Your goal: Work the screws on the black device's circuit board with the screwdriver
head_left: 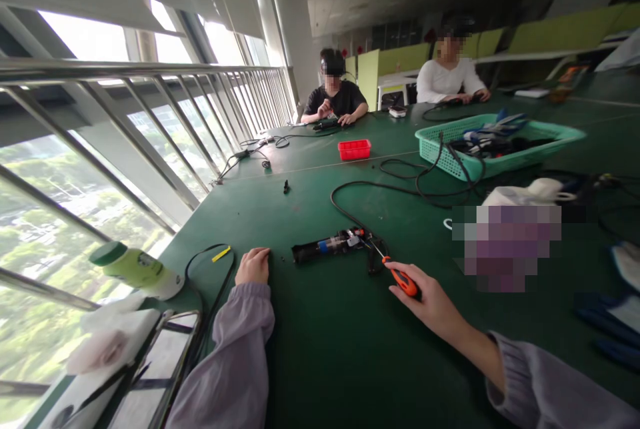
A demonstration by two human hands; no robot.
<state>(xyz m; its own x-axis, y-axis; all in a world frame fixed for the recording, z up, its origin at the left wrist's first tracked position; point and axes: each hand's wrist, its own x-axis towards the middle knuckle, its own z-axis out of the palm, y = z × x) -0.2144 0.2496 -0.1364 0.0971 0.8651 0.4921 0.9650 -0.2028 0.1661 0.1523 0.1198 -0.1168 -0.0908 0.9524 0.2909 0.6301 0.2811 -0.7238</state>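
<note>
In the head view, a black cylindrical device with a blue band and a clear middle section [320,247] lies on its side on the dark green desk [325,336], in front of the person and between the two hands. The right hand [429,294] has its grip clamped on the handle of a screwdriver with an orange-and-black handle and thin metal shaft [404,281]. The shaft points at the device's right end, beside a small red part; whether the tip sits in a screw cannot be told.

The left hand [253,266] rests on the desk just left of the device, fingers bent; whether its grip is apart or together on something cannot be told.

At the far left, a pale green plastic bottle with a darker green cap [135,270] lies tilted and carries a dark printed mark and lettering, too small to read. A narrow yellow tag [221,254] is by a black strap [189,262]; any print on it is illegible. Beyond stand a red plastic tray [355,155] and a mint-green perforated plastic basket [445,154] holding dark items.
</note>
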